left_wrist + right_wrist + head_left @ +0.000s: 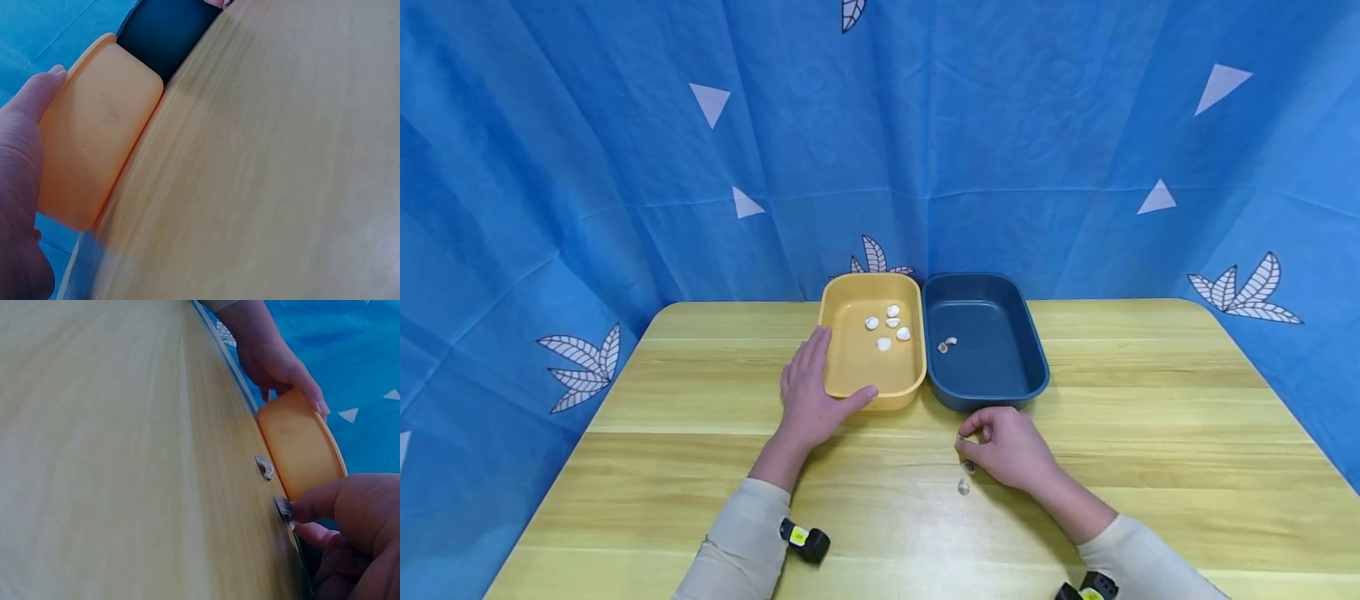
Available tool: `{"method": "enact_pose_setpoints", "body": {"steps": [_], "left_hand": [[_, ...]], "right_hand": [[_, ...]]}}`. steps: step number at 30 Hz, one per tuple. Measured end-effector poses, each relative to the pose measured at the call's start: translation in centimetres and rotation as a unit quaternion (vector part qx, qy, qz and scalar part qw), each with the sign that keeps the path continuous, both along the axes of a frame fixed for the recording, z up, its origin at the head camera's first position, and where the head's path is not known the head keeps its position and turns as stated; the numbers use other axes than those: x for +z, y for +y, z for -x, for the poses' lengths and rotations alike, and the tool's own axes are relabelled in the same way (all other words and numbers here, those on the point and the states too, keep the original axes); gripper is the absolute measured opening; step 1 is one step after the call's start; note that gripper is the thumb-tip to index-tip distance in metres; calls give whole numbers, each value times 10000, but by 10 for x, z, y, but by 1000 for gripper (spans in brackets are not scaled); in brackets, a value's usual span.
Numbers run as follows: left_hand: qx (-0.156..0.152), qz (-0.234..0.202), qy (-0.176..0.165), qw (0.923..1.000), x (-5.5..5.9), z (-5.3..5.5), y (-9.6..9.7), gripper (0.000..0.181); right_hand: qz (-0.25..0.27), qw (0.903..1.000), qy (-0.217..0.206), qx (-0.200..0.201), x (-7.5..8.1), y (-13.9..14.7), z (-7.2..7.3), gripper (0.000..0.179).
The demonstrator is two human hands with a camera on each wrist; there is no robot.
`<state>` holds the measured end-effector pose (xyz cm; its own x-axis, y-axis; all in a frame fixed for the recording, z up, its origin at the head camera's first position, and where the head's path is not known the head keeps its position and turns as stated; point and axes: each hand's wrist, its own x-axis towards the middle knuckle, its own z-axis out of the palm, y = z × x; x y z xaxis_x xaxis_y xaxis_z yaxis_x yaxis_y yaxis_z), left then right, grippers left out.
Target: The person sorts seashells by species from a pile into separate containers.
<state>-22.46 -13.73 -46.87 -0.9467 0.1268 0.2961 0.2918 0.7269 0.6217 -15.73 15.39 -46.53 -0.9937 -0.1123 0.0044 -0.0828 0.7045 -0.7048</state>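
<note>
My left hand (816, 400) rests against the near left corner of a yellow tray (917, 367), fingers along its left side and thumb over the near rim. Several white shells (883, 343) lie inside that tray. Thumb and forefinger of my right hand (1011, 450) pinch a small seashell (960, 437), mostly hidden by the fingertips, just in front of a dark blue tray (1037, 367). Two small brownish shells (943, 347) sit at the left inside the blue tray. On the table below my right fingertips lie two striped grey shells, one nearer (264, 467) and one by the thumb (283, 506).
Both trays stand side by side at the back of the wooden table (700, 467). Directly behind them hangs a blue curtain (1000, 150) with leaf and triangle prints. A black wrist camera (808, 543) is strapped on the left sleeve.
</note>
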Motion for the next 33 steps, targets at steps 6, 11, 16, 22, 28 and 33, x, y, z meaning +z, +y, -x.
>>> {"method": "enact_pose_setpoints", "body": {"steps": [6, 11, 16, 22, 28, 33], "left_hand": [[-14, -32, -24, 10000, 0, -1, 0, 113], [-10, -23, -52, 10000, 1, -1, 0, 113], [2, 50, -31, 10000, 2, -1, 1, 113], [-10, 45, -10, 10000, 2, -1, 0, 113], [-14, 0, -57, 10000, 3, -1, 1, 112], [-1, 23, -79, 10000, 3, -2, 1, 113]], "right_hand": [[-52, 10000, -36, 74, -2, 1, 0, 9], [98, 9998, -55, 136, -2, 1, -1, 10], [311, 9993, -131, 164, 2, 1, -5, 12], [516, 9983, -135, 242, 14, 1, -8, 12], [677, 9968, 251, 337, 28, 5, -8, 10], [665, 9961, 479, 326, 40, 9, -4, 8]]}}
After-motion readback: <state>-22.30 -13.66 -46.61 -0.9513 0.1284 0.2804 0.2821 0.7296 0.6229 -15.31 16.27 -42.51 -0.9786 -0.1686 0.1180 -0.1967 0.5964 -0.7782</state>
